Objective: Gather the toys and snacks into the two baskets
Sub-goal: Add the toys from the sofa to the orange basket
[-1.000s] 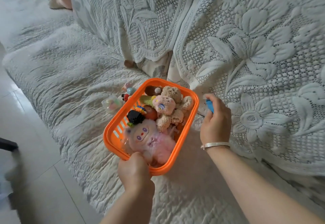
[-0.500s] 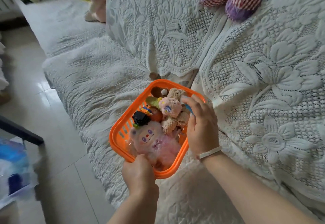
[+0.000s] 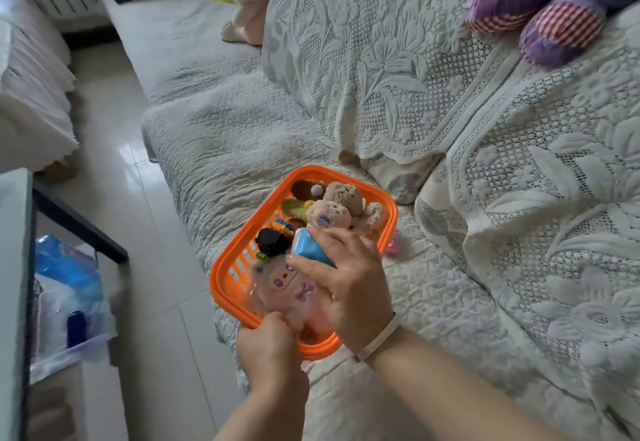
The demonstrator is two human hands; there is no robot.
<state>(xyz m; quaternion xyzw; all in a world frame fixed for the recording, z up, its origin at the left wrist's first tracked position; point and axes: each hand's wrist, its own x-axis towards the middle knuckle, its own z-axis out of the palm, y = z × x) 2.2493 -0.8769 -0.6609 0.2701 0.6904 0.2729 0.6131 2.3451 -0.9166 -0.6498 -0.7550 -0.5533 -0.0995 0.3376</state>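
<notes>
An orange plastic basket (image 3: 227, 278) rests on the sofa seat near its front edge. It holds several plush toys: a pink bear (image 3: 323, 213), a tan bear (image 3: 344, 193), a large pale pink doll (image 3: 280, 281) and a black block toy (image 3: 272, 241). My left hand (image 3: 268, 347) grips the basket's near rim. My right hand (image 3: 346, 278) hovers over the basket, shut on a small blue and white toy (image 3: 308, 248). A small pink item (image 3: 393, 246) lies on the seat just right of the basket.
A white quilted sofa seat (image 3: 221, 129) with lace covers (image 3: 381, 59) on the backrest. A purple striped plush (image 3: 550, 11) sits at the top right. A dark table edge (image 3: 79, 222) and clear bin (image 3: 69, 302) stand left, across the tiled floor (image 3: 156, 302).
My right hand has carried the blue toy from the seat at the basket's right to above the basket's middle. The view has shifted, and the toys left of the basket are out of sight.
</notes>
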